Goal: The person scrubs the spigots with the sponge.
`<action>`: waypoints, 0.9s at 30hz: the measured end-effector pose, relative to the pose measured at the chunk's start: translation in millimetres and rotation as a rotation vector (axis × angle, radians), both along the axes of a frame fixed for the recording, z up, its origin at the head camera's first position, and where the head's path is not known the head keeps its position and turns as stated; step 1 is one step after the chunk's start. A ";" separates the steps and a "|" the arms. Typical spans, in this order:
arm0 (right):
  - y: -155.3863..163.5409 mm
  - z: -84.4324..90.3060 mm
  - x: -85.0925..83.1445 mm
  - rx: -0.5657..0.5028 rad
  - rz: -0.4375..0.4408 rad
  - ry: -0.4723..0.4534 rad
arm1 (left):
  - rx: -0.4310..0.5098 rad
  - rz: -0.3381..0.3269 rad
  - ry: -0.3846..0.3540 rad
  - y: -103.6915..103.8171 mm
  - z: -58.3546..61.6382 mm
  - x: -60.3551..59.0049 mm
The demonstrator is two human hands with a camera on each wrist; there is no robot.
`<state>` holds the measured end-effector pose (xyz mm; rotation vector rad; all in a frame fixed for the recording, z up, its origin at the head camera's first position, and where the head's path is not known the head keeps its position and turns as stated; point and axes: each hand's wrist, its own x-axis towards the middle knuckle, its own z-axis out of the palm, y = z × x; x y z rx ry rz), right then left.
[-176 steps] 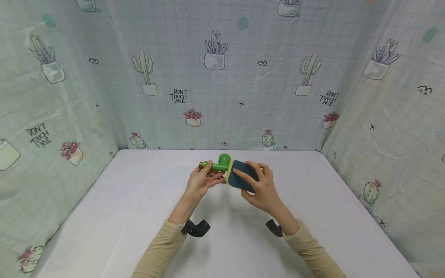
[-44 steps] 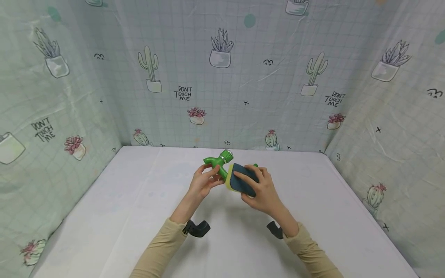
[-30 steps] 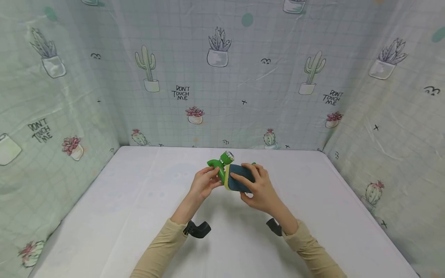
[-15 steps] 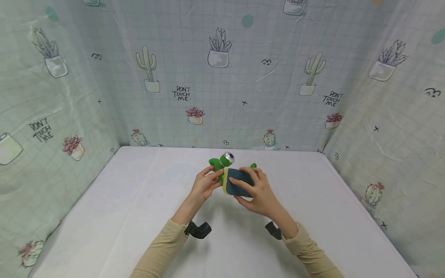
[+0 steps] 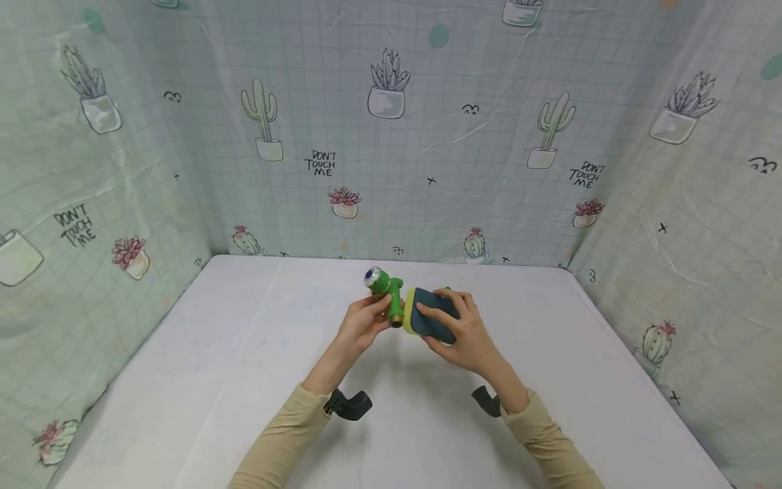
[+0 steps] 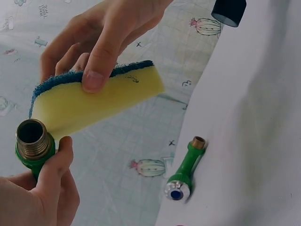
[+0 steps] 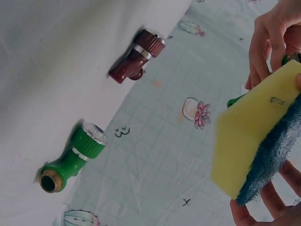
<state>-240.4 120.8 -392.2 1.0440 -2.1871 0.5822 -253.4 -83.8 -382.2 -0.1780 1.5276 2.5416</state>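
My left hand (image 5: 364,322) holds a green water tap (image 5: 395,297) by its body. The tap's silver-capped knob is at the upper left, and its brass threaded end points down towards me. In my right hand (image 5: 459,333) is a sponge (image 5: 435,316) with a dark blue scouring side and a yellow foam side, gripped between thumb and fingers. The sponge's yellow foam (image 6: 99,101) is right beside the tap's threaded end (image 6: 34,136) in the left wrist view; whether they touch, I cannot tell. My left hand partly hides the tap's body.
Other taps lie on the white table (image 5: 275,380): a green one (image 6: 186,169) in the left wrist view, a green one (image 7: 75,155) and a dark red one (image 7: 136,56) in the right wrist view. A patterned curtain (image 5: 391,170) stands behind and at both sides.
The green tap has turned in my left hand: its knob swung from upper right to upper left, and its threaded end came into view. The sponge has shifted slightly right.
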 end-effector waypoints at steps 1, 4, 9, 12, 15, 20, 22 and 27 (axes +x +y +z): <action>0.4 0.7 -0.2 -0.003 0.000 -0.002 | 0.003 -0.010 -0.003 0.4 0.0 -0.4; 2.0 1.9 -0.8 -0.003 -0.008 -0.009 | -0.017 -0.025 -0.004 0.0 -1.3 -1.0; 4.7 5.3 -3.5 -0.037 -0.025 -0.040 | -0.084 -0.084 0.002 -1.5 -2.0 1.5; 3.4 8.6 -5.6 -0.076 -0.023 -0.052 | -0.087 -0.163 0.015 -0.9 -1.4 4.3; 0.5 11.2 -7.0 -0.111 -0.015 -0.052 | -0.079 -0.247 0.024 -0.6 -0.4 6.8; -0.1 11.2 -8.8 -0.146 -0.012 -0.042 | -0.047 -0.349 0.027 -0.4 1.2 7.6; 0.6 10.3 -9.3 -0.153 -0.005 -0.030 | -0.015 -0.374 0.007 -0.3 1.7 7.2; 2.4 8.9 -10.5 -0.157 0.025 0.045 | -0.020 -0.359 -0.051 0.1 2.2 6.3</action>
